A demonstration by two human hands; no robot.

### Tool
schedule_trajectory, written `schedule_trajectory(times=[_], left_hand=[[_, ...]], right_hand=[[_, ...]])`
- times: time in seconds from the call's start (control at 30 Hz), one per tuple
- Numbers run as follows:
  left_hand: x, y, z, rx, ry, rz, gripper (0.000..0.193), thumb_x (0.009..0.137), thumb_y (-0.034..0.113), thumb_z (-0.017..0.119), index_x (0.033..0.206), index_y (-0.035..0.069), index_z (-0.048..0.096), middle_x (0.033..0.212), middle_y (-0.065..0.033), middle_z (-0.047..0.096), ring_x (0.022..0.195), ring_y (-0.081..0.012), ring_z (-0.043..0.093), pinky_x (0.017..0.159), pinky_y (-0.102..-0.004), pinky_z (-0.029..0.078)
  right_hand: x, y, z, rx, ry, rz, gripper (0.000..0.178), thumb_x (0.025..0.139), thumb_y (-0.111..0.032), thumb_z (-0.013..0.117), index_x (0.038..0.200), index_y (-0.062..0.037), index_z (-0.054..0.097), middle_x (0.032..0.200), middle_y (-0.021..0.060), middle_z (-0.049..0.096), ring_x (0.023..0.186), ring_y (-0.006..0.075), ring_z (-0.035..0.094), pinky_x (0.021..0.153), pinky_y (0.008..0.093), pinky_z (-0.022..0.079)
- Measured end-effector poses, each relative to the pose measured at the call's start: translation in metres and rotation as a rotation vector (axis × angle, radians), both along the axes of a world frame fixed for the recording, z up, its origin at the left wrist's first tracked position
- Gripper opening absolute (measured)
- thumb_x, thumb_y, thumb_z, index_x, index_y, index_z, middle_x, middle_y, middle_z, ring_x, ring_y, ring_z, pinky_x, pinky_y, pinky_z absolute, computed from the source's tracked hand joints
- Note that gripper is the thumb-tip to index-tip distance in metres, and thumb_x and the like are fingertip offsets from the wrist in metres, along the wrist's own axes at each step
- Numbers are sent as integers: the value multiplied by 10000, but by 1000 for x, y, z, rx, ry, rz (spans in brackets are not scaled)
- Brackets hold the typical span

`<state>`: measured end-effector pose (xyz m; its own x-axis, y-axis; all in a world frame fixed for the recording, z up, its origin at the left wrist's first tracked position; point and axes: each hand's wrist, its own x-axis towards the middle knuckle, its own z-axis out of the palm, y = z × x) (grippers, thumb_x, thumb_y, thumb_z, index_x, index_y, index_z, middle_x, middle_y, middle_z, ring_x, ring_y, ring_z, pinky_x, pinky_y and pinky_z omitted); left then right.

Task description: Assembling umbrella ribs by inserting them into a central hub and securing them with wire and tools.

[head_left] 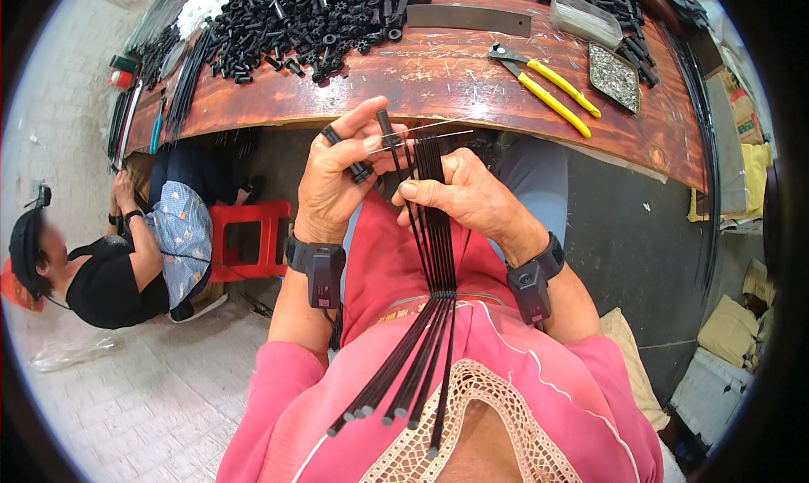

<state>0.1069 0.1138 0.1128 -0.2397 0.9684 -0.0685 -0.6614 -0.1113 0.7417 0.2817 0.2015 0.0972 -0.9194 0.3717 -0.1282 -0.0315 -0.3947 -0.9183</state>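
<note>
A bundle of thin black rods (437,230) hangs in front of my chest, bound partway down, their thicker lower ends fanning out. My right hand (489,198) is closed around its upper part, thumb across the front. Just left of it, my left hand (327,179) has curled fingers with black plastic tubular pieces (361,172) tucked among them. Thin metal wires (442,136) run from its fingertips past the top of the bundle. Beside those fingertips, one black rod with a thick upper end (384,122) stands apart from the rest. Both wrists wear black strapped devices.
On the wooden table (371,95) ahead lie a heap of black plastic parts (286,28), yellow-handled pliers (552,87), a flat metal bar (468,20), a clear box (586,18) and a tray of small metal bits (613,78). A co-worker (118,272) sits left near a red stool (249,238).
</note>
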Motion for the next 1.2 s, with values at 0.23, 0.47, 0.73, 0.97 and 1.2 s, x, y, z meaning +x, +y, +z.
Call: schedule_trajectory(times=[0.23,0.47,0.73,0.97,1.2], left_hand=[[18,-6,18,-198,218,116,426,875,27,647,1279,-55,540,1129,-187,655,954,-250,682,840,-362,570],[24,1,18,-265,194,228,211,896,51,665,1088,-36,648,988,-123,696,851,-176,680,773,-302,557],[29,3,6,-217,258,340,216,862,72,720,1045,-37,681,894,-75,704,731,-114,620,644,-234,459],[46,5,5,-219,221,475,254,849,49,730,1078,-37,659,927,-80,700,770,-121,639,700,-242,503],[43,0,-5,-141,146,407,187,919,99,649,1074,-5,650,963,-85,698,840,-156,657,779,-304,522]], right_hand=[[-5,5,-1,114,3,20,206,855,-168,659,846,35,688,692,45,661,629,92,594,594,257,488],[-8,18,-10,253,26,79,235,899,-198,675,1009,10,689,759,25,667,669,98,622,650,262,531],[-5,19,15,267,-69,-208,259,809,-190,709,681,18,624,561,-24,459,535,51,397,449,283,338],[-8,10,14,318,-31,-264,231,807,-144,700,685,38,626,568,-29,469,572,45,407,486,278,355],[-1,8,21,134,-18,-220,224,836,-207,721,798,13,702,640,-31,565,582,28,460,489,231,396]])
